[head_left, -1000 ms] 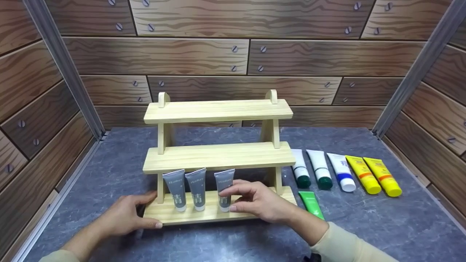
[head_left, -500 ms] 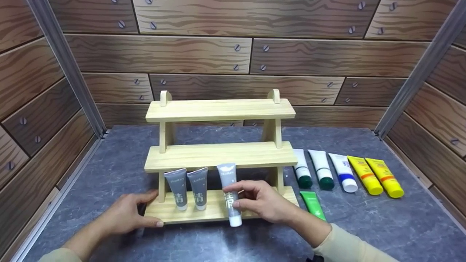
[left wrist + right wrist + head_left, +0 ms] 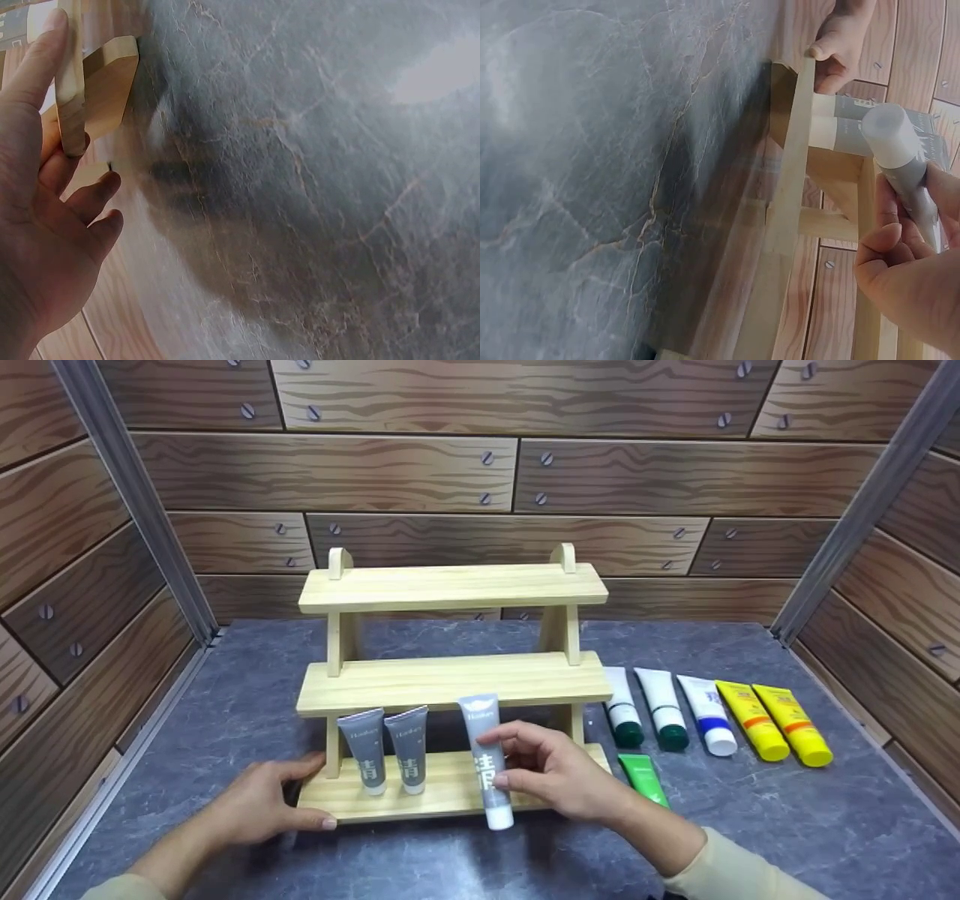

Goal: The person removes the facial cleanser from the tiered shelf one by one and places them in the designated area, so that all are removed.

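Observation:
My right hand (image 3: 559, 772) pinches a grey squeeze tube (image 3: 485, 761) with a white cap, held tilted in front of the bottom tier. In the right wrist view the tube's white cap (image 3: 890, 135) points up toward the camera. Two like grey tubes (image 3: 365, 750) stand on their caps at the left of that tier. The three-tier wooden display shelf (image 3: 450, 589) stands on the table. At its lower left end my left hand (image 3: 262, 802) grips the bottom board, thumb at the front edge. The left wrist view shows the board (image 3: 72, 97) between thumb and fingers.
Right of the shelf, two white tubes with green caps (image 3: 660, 709), a white tube with a blue band (image 3: 707, 715) and two yellow tubes (image 3: 792, 725) lie in a row. A green tube (image 3: 643, 780) lies nearer, partly behind the right forearm. Wood-patterned walls (image 3: 450, 472) enclose the grey table.
The right hand has lifted the third grey tube off the bottom tier, brought it forward and moved it right. The left hand keeps its place at the shelf's end.

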A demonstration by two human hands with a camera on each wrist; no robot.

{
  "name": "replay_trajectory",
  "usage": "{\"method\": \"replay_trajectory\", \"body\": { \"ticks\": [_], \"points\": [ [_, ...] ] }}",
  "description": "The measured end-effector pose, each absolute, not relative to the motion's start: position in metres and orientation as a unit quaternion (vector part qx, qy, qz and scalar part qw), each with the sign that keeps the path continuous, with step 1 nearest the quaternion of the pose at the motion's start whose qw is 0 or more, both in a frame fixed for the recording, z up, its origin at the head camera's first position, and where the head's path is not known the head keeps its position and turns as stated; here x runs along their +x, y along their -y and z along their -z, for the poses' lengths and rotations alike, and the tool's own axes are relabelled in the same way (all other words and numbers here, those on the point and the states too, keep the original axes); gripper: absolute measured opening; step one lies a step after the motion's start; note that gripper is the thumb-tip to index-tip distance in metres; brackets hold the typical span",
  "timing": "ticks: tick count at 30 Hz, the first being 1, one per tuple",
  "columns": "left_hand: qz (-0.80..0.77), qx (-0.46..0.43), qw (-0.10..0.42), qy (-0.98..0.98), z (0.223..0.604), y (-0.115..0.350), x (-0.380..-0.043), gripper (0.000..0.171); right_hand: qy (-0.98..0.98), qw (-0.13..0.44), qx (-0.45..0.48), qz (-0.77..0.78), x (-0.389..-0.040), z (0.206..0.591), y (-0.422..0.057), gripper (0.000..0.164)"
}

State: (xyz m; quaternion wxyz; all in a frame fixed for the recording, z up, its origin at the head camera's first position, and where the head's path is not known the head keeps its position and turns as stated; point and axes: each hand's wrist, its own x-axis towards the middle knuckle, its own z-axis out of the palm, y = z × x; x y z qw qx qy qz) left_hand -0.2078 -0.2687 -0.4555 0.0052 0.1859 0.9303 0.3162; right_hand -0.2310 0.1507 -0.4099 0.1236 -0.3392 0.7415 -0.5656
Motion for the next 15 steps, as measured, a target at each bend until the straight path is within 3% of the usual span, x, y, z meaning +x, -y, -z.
{"method": "replay_trajectory", "body": {
  "ticks": [15],
  "points": [
    [-0.314, 0.183, 0.005, -0.931, 0.454, 0.268, -0.207, 0.098, -0.747, 0.107, -0.334, 0.565, -0.223, 0.400, -0.165, 0.046]
  ]
}}
